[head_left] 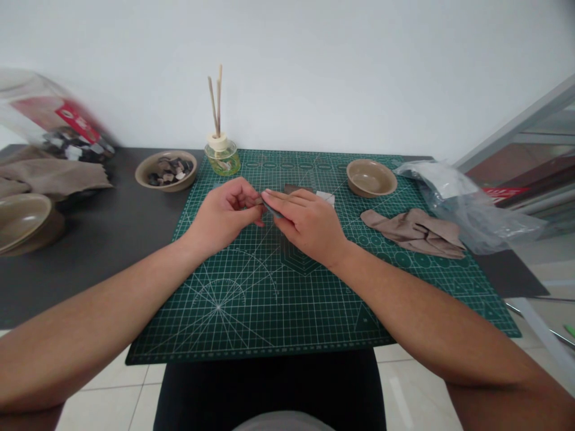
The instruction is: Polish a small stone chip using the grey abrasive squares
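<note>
My left hand [227,214] and my right hand [308,222] meet over the middle of a green cutting mat [278,299]. The left fingers pinch a small brownish piece [259,202] at their tips. The right fingers are pressed together on a thin dark flat piece [269,208] that touches that small piece. A small white tile [326,197] lies on the mat just behind the right hand, partly hidden by it.
A bowl of dark and pale chips [167,170] and a reed diffuser bottle [221,155] stand behind the hands. An empty tan bowl [371,178], a beige cloth [415,232] and a plastic bag [467,206] lie to the right. Another bowl [22,218] and a jar [58,129] sit far left.
</note>
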Motion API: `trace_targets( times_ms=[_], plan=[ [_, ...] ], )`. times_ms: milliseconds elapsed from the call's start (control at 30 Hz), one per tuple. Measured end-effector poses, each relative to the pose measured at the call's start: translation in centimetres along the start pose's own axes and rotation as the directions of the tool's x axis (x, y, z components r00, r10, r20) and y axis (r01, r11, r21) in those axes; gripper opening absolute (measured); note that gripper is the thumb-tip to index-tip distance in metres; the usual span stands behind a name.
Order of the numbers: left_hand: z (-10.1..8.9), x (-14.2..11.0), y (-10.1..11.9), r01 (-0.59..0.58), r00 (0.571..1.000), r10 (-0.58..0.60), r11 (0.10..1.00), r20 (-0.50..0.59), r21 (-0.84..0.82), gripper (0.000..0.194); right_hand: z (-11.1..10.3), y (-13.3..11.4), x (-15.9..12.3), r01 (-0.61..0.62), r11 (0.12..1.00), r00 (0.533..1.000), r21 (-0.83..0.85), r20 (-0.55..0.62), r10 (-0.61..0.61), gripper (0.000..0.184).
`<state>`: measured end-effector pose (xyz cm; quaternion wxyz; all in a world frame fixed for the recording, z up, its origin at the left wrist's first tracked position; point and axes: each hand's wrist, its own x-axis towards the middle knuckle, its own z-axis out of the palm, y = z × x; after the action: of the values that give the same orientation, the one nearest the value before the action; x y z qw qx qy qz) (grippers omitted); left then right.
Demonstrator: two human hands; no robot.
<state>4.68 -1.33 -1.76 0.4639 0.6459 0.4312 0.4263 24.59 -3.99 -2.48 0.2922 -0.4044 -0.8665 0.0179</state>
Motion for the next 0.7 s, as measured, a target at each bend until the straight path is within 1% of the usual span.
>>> trace_targets(
  times_ms=[100, 167, 333, 533, 633, 700],
  plan=[
    [0.1, 0.0, -0.2, -0.008, 1.0, 0.007, 0.999, -0.024, -0.048, 0.015, 0.0, 0.0, 0.0, -0.035, 0.999, 0.999, 0.002, -0.003, 0.035, 0.042],
    [0.1, 0.0, -0.1, 0.004, 1.0, -0.005, 0.999, -0.019, -0.033, 0.015, 0.0, -0.1, -0.1, -0.045, 0.999, 0.999, 0.005, -0.002, 0.045, 0.042],
    [0.1, 0.0, 0.4, 0.025, 1.0, -0.025, 0.999, 0.001, 0.043, 0.015, -0.1, -0.2, 0.0, -0.016, 1.0, 1.0, 0.011, 0.014, 0.016, 0.042],
    [0.1, 0.0, 0.1, -0.01, 1.0, 0.011, 0.999, -0.016, 0.044, 0.015, -0.2, -0.2, 0.1, 0.007, 1.0, 1.0, -0.01, 0.006, -0.006, 0.041],
    [0.0, 0.0, -0.3, -0.043, 0.999, 0.044, 0.999, -0.029, 0.018, 0.013, -0.2, -0.1, 0.1, -0.015, 0.999, 1.0, -0.03, 0.01, 0.016, 0.042],
    [-0.1, 0.1, -0.6, -0.035, 0.999, 0.034, 0.999, -0.028, -0.035, 0.015, -0.2, -0.1, 0.0, -0.036, 0.999, 0.999, -0.039, 0.015, 0.037, 0.042]
  ],
)
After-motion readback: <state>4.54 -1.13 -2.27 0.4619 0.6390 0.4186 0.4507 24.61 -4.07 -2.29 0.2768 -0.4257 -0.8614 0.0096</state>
